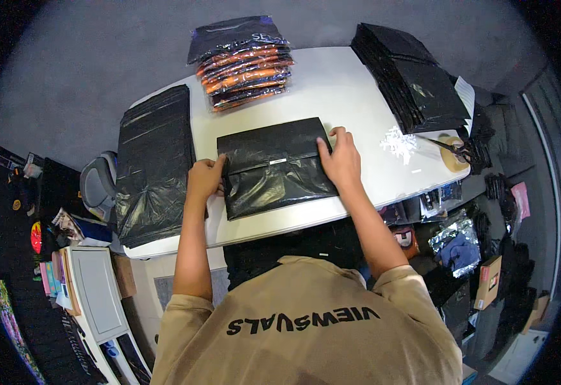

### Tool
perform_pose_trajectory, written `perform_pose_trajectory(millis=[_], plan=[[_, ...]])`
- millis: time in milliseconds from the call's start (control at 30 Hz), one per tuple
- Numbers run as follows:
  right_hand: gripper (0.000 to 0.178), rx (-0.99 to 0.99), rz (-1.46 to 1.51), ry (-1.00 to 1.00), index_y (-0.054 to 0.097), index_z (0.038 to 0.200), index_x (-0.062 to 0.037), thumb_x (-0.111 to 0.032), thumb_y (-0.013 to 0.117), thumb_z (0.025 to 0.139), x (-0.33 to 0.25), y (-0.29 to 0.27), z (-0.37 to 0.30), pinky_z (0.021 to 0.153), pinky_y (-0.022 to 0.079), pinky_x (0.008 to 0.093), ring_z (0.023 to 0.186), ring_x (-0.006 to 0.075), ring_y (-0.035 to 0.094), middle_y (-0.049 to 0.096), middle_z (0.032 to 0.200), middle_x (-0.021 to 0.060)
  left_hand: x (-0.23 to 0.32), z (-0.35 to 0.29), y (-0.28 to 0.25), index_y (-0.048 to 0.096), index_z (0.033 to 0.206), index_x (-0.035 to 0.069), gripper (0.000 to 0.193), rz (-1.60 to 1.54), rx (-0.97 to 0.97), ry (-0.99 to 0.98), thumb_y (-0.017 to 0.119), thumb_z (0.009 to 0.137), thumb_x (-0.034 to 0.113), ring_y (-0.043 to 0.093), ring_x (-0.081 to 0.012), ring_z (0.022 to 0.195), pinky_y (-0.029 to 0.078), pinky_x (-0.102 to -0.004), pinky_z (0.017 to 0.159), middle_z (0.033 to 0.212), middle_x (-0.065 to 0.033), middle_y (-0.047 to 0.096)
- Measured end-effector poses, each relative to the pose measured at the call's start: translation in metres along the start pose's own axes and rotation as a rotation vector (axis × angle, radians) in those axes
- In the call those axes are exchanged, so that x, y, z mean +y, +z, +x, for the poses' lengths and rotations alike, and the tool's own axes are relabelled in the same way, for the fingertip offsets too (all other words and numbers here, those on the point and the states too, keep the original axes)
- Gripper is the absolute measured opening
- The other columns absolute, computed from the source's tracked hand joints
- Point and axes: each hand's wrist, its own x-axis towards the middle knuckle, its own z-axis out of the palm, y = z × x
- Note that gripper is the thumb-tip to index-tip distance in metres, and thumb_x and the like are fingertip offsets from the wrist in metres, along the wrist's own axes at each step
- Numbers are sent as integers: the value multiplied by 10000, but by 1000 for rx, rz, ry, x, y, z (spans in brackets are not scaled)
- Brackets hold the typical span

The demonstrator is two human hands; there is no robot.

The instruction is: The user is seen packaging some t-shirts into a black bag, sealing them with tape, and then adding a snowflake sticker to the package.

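Black package (280, 186), one: flat on the white surface (332, 83), near the front edge; one small white label (278, 162), unreadable. Left grip (203, 178), one: half-curled at its left edge; whether pinching, cannot tell. Right grip (344, 160), one: loosely open, thumb against its right side. Black plastic stacks (155, 167), two, flanking. Bagged stack (245, 70), one, pale lettering on top. Tan shirt (312, 353), one, black lettering.

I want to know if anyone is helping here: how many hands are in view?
2: the left hand at the left edge of the black package, and the right hand at its right edge. Any outside the picture can't be ruled out.
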Motion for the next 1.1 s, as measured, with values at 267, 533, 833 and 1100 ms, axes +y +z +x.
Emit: perform_pose_trajectory(millis=[267, 533, 833, 1100], plan=[[575, -198, -220, -432, 596, 1508, -164, -378, 692, 983, -54, 13, -47, 1196, 160, 775, 1589, 487, 179, 305, 1690, 259, -23, 13, -8, 669, 886, -100, 422, -272, -303, -54, 740, 1015, 295, 662, -198, 548, 598, -345, 492, 715, -121, 640], [519, -234, -282, -401, 619, 1493, -177, -378, 642, 1015, -36, 2, -36, 1183, 137, 811, 1594, 475, 201, 350, 1691, 220, -22, 12, -8, 688, 890, -85, 367, -258, -305, -19, 738, 1016, 256, 678, -196, 568, 606, -341, 515, 724, -106, 646], [568, -333, -423, -198, 538, 1537, -82, -404, 544, 1069, -2, -25, -50, 1237, 213, 702, 1554, 428, 333, 426, 1647, 197, -25, 11, -8, 691, 879, -75, 347, -301, -290, -31, 739, 1012, 243, 682, -195, 586, 606, -335, 523, 729, -101, 645], [664, -405, -109, -493, 445, 1594, -60, -455, 532, 1068, -63, 26, -50, 1271, 181, 650, 1596, 409, 252, 306, 1704, 231, -24, 10, -6, 706, 917, -55, 340, -300, -309, -29, 755, 1001, 271, 684, -183, 586, 622, -324, 552, 722, -63, 628]])
